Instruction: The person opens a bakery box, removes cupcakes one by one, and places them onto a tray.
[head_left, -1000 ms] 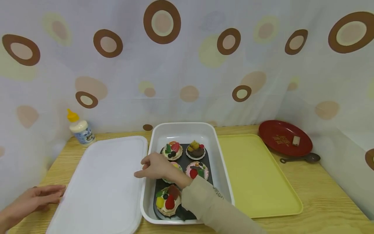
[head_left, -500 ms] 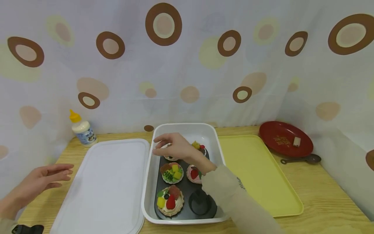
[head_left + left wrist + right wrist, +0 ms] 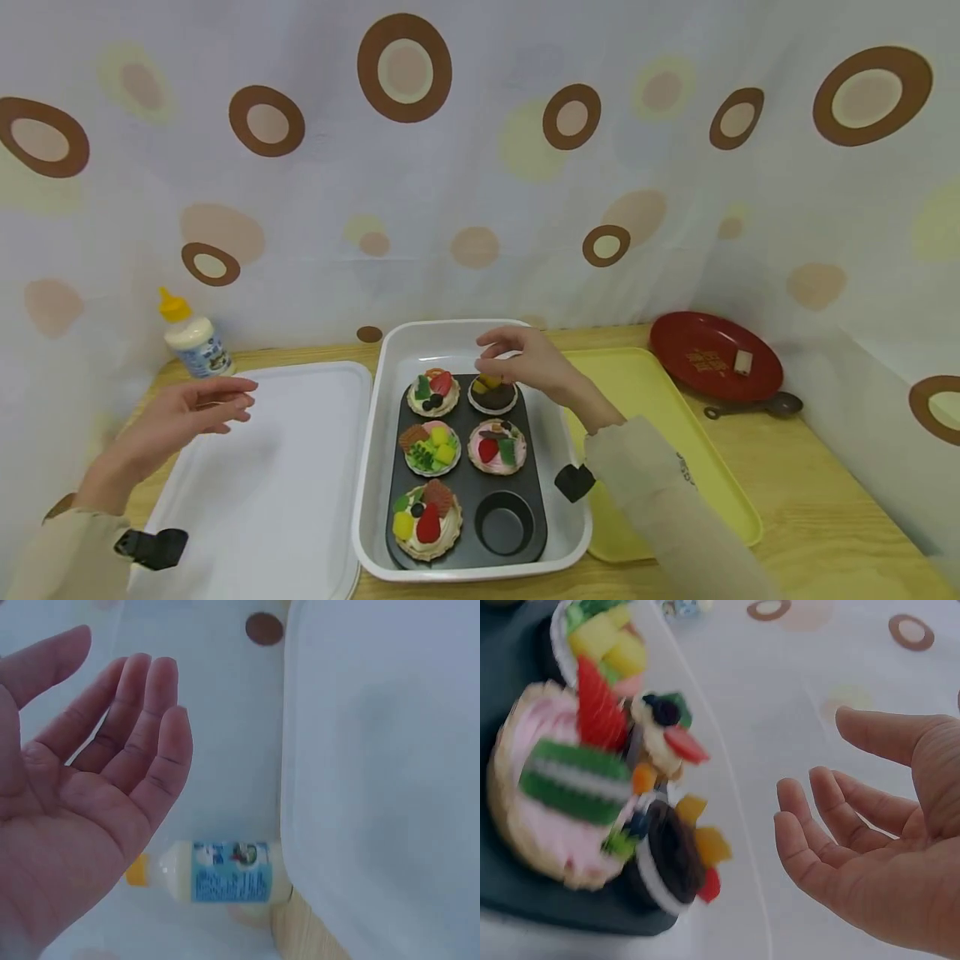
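My left hand (image 3: 172, 421) hovers over the left edge of the white lid-like board (image 3: 277, 483), fingers relaxed and holding nothing. My right hand (image 3: 536, 367) hangs in the air above the back right of a white deep tray (image 3: 573, 533), with loosely bent fingers and nothing between them. In that tray lies a dark muffin pan (image 3: 467, 508) with several fruit-topped tarts. A chocolate tart (image 3: 491, 396) is partly covered by the right fingertips, and in front of it sits a pink tart (image 3: 497, 447). The front right cup (image 3: 504, 523) shows its dark bottom.
A yellow flat tray (image 3: 637, 467) lies on the right, partly under the right sleeve. Behind it are a red plate (image 3: 708, 379) with a small pale block (image 3: 743, 362) and a brown spoon (image 3: 780, 404). A yellow-capped bottle (image 3: 197, 342) stands back left, before a patterned curtain.
My right hand has moved from above the left side of the muffin pan to its back right. My left hand has risen from the table beside the board and moved right over it.
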Tool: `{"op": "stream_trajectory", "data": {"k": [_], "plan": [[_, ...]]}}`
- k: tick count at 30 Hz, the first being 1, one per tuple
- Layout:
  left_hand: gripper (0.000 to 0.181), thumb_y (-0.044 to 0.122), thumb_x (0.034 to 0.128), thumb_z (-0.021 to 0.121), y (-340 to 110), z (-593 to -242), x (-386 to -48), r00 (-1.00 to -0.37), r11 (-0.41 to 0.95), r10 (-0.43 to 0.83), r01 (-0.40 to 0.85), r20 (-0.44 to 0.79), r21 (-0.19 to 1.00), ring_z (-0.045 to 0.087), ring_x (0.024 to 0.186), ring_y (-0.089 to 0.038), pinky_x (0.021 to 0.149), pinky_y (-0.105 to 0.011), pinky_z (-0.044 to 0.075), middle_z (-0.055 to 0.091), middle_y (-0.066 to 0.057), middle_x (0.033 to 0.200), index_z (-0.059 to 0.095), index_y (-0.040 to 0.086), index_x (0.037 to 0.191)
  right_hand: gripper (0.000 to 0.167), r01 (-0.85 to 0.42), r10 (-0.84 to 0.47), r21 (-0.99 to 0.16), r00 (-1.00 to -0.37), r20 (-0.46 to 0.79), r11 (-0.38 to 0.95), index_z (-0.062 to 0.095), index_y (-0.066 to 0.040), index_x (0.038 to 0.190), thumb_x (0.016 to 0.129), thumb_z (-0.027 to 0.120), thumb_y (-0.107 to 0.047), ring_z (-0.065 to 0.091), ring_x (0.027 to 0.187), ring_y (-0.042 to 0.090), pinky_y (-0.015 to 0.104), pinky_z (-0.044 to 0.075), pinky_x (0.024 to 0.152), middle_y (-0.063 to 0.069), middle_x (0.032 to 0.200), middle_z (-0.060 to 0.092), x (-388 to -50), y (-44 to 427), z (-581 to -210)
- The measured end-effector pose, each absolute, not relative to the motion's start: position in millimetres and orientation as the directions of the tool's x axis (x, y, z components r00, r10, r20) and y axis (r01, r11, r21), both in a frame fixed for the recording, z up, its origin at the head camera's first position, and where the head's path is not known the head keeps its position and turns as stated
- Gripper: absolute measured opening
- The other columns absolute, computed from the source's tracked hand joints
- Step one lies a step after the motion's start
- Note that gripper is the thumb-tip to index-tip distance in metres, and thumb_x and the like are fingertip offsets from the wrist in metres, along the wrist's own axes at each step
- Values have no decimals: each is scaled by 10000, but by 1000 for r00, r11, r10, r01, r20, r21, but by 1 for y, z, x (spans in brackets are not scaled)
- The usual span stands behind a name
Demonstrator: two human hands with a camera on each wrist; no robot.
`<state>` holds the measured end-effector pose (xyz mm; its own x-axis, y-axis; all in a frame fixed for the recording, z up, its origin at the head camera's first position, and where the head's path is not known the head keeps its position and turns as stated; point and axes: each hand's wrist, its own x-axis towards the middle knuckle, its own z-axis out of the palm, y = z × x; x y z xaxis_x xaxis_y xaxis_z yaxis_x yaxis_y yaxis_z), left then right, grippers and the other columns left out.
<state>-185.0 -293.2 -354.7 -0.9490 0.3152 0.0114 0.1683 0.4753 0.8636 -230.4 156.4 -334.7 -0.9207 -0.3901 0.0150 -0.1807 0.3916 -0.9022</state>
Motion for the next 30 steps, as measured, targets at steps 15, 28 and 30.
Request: {"op": "stream_trajectory", "data": {"k": [15, 28, 30], "plan": [[601, 277, 916, 655, -177, -397, -182, -932, 493, 352, 106, -87, 863, 623, 1054, -300, 837, -410, 523, 583, -193, 1237, 445, -40, 1381, 447, -40, -290, -873, -950, -118, 485, 562, 53, 1250, 882, 686, -168, 627, 878, 235, 380, 537, 785, 159, 1078, 621, -235, 194, -361], [726, 179, 870, 694, -159, -411, -184, -921, 335, 371, 17, -115, 942, 541, 1171, -394, 905, -473, 491, 451, -285, 1363, 320, -51, 1447, 420, -20, -268, -858, -954, -138, 513, 584, 56, 1209, 857, 715, -131, 599, 925, 247, 358, 542, 797, 170, 1081, 607, -242, 190, -366], [733, 172, 865, 699, -161, -412, -186, -916, 314, 384, 11, -117, 949, 516, 1195, -415, 925, -486, 476, 432, -289, 1378, 317, -51, 1449, 424, -23, -275, -855, -951, -141, 518, 581, 63, 1206, 852, 716, -128, 601, 925, 250, 359, 540, 802, 180, 1092, 604, -243, 189, -367]]}}
